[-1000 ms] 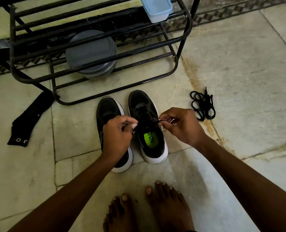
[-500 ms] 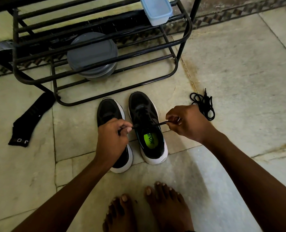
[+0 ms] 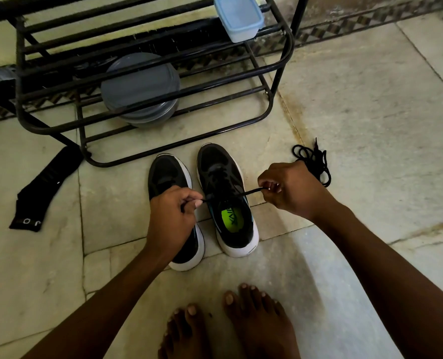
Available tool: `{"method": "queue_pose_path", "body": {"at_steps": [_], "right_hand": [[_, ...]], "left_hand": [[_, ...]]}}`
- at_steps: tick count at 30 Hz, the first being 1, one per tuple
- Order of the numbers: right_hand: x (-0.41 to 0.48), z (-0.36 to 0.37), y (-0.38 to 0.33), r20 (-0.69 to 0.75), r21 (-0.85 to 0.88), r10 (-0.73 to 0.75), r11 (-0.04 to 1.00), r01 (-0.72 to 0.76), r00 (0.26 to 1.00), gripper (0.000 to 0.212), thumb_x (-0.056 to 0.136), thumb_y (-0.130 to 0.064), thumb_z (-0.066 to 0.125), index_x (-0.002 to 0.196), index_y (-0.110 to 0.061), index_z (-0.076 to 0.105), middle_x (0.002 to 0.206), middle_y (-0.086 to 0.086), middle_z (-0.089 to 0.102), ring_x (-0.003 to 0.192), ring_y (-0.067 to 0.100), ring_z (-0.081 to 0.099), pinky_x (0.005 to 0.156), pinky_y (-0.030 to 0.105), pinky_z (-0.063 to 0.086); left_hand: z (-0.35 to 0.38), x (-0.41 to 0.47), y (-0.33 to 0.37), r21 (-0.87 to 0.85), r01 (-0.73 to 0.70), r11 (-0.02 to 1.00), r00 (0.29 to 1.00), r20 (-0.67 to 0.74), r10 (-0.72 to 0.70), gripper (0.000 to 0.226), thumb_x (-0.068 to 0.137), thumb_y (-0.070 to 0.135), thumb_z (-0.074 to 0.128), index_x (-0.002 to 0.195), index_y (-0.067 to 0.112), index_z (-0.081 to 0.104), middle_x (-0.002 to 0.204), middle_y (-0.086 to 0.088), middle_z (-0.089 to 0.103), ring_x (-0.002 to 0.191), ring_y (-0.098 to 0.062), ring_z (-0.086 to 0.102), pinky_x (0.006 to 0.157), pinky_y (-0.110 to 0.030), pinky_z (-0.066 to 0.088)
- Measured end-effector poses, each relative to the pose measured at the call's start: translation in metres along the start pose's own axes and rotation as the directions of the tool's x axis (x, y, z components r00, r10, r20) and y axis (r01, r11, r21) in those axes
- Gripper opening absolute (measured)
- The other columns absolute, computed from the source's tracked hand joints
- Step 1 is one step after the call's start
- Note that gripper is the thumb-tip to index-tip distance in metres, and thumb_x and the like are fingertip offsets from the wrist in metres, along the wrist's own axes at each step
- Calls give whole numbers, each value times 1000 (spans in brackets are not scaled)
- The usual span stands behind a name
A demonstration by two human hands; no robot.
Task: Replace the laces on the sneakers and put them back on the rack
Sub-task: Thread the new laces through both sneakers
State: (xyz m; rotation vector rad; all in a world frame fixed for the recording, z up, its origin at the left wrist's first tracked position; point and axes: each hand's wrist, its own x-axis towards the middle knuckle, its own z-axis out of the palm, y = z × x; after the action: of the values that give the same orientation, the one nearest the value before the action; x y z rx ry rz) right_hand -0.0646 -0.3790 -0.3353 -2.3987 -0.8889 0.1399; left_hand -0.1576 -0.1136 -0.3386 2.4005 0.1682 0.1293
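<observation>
Two black sneakers with white soles stand side by side on the floor, toes toward the black metal rack [image 3: 277,73]. The right sneaker [image 3: 228,203] has a green insole, and a black lace [image 3: 251,191] runs taut across its top eyelets. My left hand [image 3: 173,216] pinches one end of that lace and covers much of the left sneaker [image 3: 168,174]. My right hand [image 3: 290,187] pinches the other end, to the right of the shoe. A loose bundle of black laces [image 3: 313,161] lies on the floor just beyond my right hand.
On the rack's lower shelf sits a grey round lidded container [image 3: 140,86], and a pale blue plastic box [image 3: 238,18] sits on the upper bars. A black sock [image 3: 46,187] lies on the tiles at left. My bare feet [image 3: 230,325] are at the bottom.
My hands have drawn apart, the right one moving further right, and the lace across the right sneaker has pulled taut.
</observation>
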Motion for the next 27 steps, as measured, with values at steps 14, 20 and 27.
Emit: {"method": "queue_pose_path", "body": {"at_steps": [14,20,27], "right_hand": [[-1,-2,-4,44,51,8,999,-10,999,20,76,-5,78,94,-13,75,84,-1,67,66,14,65,60,35,58],[-23,3,-29,-73,74,34,997,-29,997,47,71,-10,66,118,-11,68,109,3,54,99,22,56,81,36,51],[-46,36,-68,105,-61,-156,985,163,982,39,88,-45,69,106,-11,69,105,6,58,92,23,54,74,38,49]], "left_hand": [[0,-4,-6,-7,-115,993,993,-6,115,9,87,7,79,95,11,80,90,2,73,77,-2,65,73,-14,52],[-9,-36,-5,98,-224,970,972,-50,229,28,93,29,71,110,7,72,114,-4,64,106,-9,57,99,-12,43],[-21,-97,-39,286,-206,936,977,8,212,40,90,41,68,109,6,68,108,-6,62,101,-20,57,89,-29,44]]}}
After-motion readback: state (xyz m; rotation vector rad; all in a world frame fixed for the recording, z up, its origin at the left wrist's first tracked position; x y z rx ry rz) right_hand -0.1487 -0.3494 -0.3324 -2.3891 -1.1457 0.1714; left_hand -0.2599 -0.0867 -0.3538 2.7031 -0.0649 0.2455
